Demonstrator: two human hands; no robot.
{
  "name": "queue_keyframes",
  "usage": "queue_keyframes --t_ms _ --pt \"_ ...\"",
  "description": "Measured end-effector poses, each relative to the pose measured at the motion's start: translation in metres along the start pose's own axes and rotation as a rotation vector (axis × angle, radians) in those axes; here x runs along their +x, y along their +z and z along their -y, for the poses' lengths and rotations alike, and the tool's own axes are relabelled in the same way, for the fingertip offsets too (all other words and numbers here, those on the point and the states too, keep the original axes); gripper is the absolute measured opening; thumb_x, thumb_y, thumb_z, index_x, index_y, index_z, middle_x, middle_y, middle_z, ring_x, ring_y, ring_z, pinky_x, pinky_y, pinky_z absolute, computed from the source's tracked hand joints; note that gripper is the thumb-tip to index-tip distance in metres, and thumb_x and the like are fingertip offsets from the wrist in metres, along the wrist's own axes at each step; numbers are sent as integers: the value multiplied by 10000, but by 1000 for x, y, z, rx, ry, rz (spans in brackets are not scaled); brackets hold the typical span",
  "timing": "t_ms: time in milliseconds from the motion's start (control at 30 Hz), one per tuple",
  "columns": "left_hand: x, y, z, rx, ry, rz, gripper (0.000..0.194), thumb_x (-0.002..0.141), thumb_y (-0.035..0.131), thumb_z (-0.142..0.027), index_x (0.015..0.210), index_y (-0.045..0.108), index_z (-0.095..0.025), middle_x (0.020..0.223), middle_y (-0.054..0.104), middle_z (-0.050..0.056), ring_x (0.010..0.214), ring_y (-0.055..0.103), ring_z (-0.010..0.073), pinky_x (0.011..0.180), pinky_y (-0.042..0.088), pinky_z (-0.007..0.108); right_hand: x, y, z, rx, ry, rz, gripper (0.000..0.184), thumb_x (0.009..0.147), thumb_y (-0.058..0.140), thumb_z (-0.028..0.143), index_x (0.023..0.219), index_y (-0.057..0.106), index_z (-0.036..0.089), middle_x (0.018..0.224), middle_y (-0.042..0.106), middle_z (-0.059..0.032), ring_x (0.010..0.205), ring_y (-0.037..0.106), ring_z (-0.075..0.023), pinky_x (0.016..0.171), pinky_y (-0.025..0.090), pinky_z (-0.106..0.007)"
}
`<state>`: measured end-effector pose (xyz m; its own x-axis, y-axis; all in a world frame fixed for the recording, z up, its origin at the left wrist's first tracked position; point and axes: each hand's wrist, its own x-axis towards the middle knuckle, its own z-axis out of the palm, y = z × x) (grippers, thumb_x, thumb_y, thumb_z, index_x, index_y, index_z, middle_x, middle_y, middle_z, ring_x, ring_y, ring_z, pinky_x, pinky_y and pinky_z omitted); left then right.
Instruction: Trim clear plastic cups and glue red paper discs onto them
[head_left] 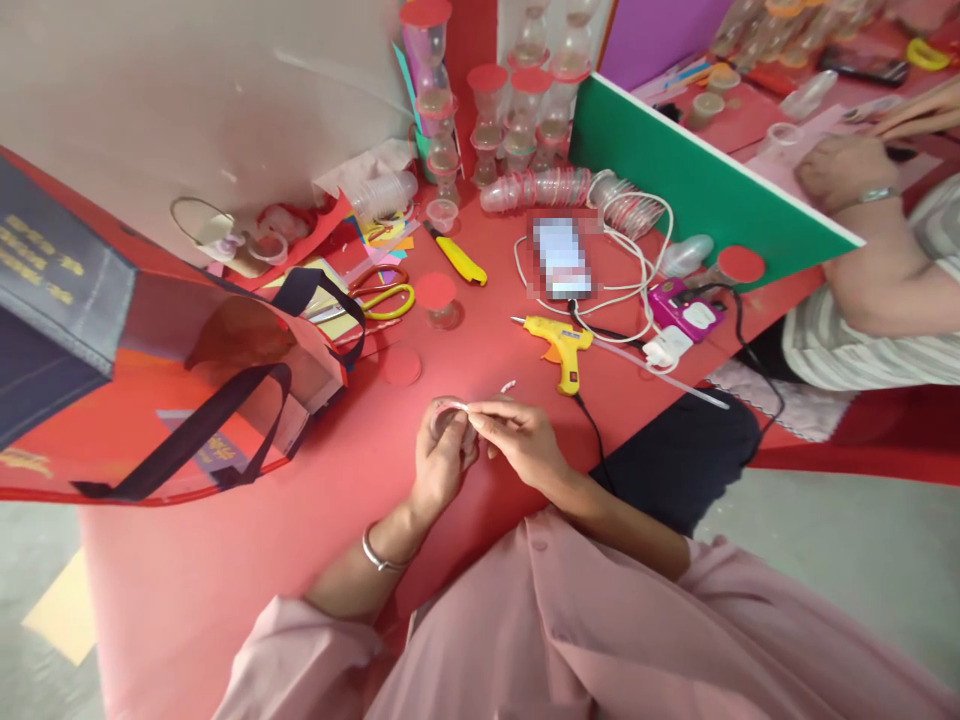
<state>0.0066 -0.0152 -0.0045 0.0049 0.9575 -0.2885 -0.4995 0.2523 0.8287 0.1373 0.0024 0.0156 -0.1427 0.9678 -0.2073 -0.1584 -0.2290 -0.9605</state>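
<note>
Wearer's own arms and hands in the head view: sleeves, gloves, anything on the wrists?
Left sleeve and right sleeve: loose, dusty pink fabric, ending short of the wrists. Left hand and right hand: no gloves. A slim, silver-coloured bracelet circles the left wrist; none shows on the right. No clear markings on the sleeves.

Red tbl [172,590] fills fg, pale grey wall [247,90] w/ glare stands upper L, narrow red strip [474,50] & purple panel [656,45] at back, green board [690,180] w/ white top edge upright on R, grey flr [847,550] lower L & R, tan sheet [67,612] near tbl's L edge.
</note>
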Motion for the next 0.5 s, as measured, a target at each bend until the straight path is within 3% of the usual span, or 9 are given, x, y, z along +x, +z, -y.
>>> queue_keyframes --t_ms 67,233,500 --pt "1 1 -1 3 2 -16 225 955 682 -410 998 556 -229 541 383 -102 424 322 69 387 273 173 -1 0 2 4 -7 19 213 845 771 385 1005 840 262 836 736 -3 550 589 -96 496 470 -228" --pt "0 -1 0 82 29 26 230 963 676 -425 994 580 -218 559 441 -79 465 381 84 425 338 195 0 3 8 62 40 -55 156 801 776 377 846 826 236 627 670 27 471 536 -99 467 438 -235" --pt "-5 1 -3 137 20 28 223 935 715 -392 986 577 -224 585 474 -71 489 416 89 449 345 199 1 4 8 87 77 -79 149 754 782 387 770 797 239 553 637 39 457 517 -106 450 410 -235"
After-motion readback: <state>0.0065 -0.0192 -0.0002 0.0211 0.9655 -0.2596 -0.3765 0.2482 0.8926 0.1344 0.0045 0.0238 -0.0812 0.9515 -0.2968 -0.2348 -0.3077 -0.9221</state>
